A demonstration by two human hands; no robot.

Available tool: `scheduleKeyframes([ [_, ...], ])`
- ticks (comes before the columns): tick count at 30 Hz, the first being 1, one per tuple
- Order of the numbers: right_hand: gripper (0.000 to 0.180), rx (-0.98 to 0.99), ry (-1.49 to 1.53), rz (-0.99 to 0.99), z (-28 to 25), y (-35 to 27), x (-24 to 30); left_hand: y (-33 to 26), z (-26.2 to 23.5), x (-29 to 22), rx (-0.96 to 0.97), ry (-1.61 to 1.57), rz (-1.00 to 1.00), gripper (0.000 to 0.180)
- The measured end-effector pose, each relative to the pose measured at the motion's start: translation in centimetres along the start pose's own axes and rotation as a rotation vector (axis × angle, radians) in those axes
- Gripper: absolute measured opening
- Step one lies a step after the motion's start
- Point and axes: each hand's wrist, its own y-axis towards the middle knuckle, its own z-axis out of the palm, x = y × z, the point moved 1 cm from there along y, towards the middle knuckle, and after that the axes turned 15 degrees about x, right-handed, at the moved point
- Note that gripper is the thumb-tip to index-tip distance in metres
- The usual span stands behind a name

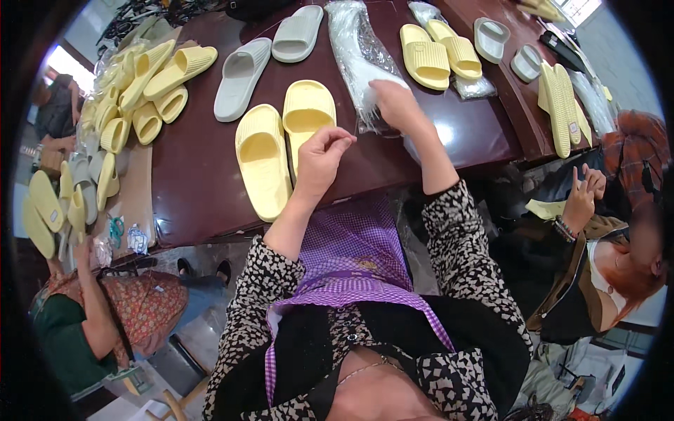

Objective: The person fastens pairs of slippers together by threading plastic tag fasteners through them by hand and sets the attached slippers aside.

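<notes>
Glossy dark-red table point(189, 168), glare on top; bright window point(82, 69) upper left, another upper right.

The dark red counter point(193, 186) carries a yellow slipper pair point(262, 153) at its near edge, with a grey pair point(242, 78) toward the far edge. Plastic bags point(351, 43) lie to their right, then another yellow pair point(427, 59). Small grey slippers point(489, 49) and stacked yellow slippers point(559, 109) lie toward the right edge; a yellow heap point(147, 68) crowds the left edge.

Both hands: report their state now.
Left hand: closed in a pinch, nothing visible in it.
Right hand: at the clear plastic bags; whether it grips one cannot be told.
</notes>
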Motion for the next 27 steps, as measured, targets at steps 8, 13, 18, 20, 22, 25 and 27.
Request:
scheduleKeyframes([
  [8,0.038,0.265,-0.479,0.201,2.9,1.2,-0.2,-9.2,-0.9,-3.1,-0.02,-0.236,-0.242,0.007],
  [13,0.038,0.233,-0.492,0.206,2.7,1.2,-0.9,-14.5,-5.1,-5.8,-0.149,-0.386,-0.221,0.006],
  [18,0.039,0.198,-0.495,0.196,2.7,1.1,-1.8,-17.2,-10.2,-8.7,-0.295,-0.435,0.022,0.008],
  [20,0.038,0.177,-0.491,0.173,2.8,1.2,-0.7,-17.3,-10.6,-9.2,-0.338,-0.434,0.079,0.01],
  [22,0.032,0.071,-0.336,0.142,1.8,1.1,1.0,-16.4,-10.0,-9.2,-0.342,-0.433,-0.003,0.013],
  [25,0.023,0.126,0.111,0.159,-1.0,1.4,7.2,-14.1,-8.4,-8.5,-0.319,-0.436,-0.106,0.015],
  [27,0.017,0.265,0.57,0.076,-1.4,-0.2,11.7,-12.4,-6.6,-8.2,-0.272,-0.439,-0.178,0.016],
])
